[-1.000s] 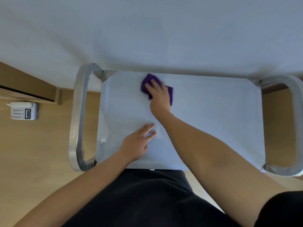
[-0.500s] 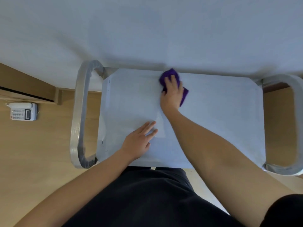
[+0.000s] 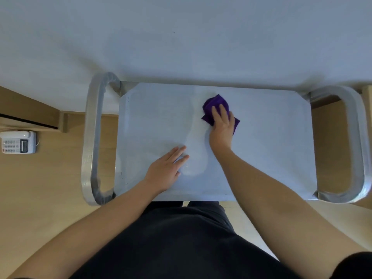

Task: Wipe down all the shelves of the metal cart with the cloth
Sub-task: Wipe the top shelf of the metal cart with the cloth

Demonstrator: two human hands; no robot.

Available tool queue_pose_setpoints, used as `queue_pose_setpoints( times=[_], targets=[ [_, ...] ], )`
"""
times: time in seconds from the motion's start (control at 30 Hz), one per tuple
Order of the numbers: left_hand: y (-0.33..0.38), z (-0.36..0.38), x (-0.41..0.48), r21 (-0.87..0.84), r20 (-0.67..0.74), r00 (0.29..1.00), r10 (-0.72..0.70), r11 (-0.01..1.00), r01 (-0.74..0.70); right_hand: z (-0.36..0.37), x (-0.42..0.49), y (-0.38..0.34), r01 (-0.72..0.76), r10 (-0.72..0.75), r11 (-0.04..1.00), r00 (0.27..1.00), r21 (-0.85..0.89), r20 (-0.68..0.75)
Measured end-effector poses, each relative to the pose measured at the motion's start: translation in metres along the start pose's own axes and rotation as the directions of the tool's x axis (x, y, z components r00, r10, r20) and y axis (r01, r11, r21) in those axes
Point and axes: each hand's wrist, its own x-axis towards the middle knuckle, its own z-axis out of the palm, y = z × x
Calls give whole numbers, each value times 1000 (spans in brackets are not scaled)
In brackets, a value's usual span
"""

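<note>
The metal cart's top shelf (image 3: 271,150) fills the middle of the view, seen from above, with rounded handles at both ends. My right hand (image 3: 221,125) presses a purple cloth (image 3: 215,103) flat onto the shelf a little right of centre, toward the back edge. The cloth shows above and beside the fingers; the rest is under the palm. My left hand (image 3: 166,170) lies flat with fingers spread on the shelf's front left part and holds nothing. The lower shelves are hidden beneath the top one.
The cart stands against a white wall (image 3: 181,37). Its left handle (image 3: 90,137) and right handle (image 3: 358,141) stick out over a wooden floor. A white desk phone (image 3: 18,142) lies on the floor at the left. My dark-clothed body is at the front edge.
My right hand has slid the cloth to the right along the back of the shelf, then slightly toward me. The left hand has stayed flat in its place.
</note>
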Motion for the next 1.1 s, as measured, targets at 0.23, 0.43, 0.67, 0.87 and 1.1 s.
queue_pose_setpoints(
  times=[0.23, 0.43, 0.67, 0.87, 1.1],
  targets=[
    [1, -3, -1, 56, -14, 1000, -1, 998, 2, 26, -57, -42, 410, -411, 911, 893, 45, 182],
    [-18, -13, -21, 43, -48, 985, -167, 985, 169, 10, -34, -15, 301, -301, 953, 953, -27, 27],
    [-56, -8, -74, 10, -73, 908, -413, 910, 415, 55, -42, -90, 151, -147, 983, 988, -106, 44],
    [-47, 2, -72, 9, -76, 889, -451, 892, 453, 67, -44, -111, 708, -670, 704, 687, -54, 281],
    [-51, -2, -72, -55, -69, 897, -438, 899, 435, 62, 23, -80, 227, -227, 974, 973, 29, 29]
  ],
)
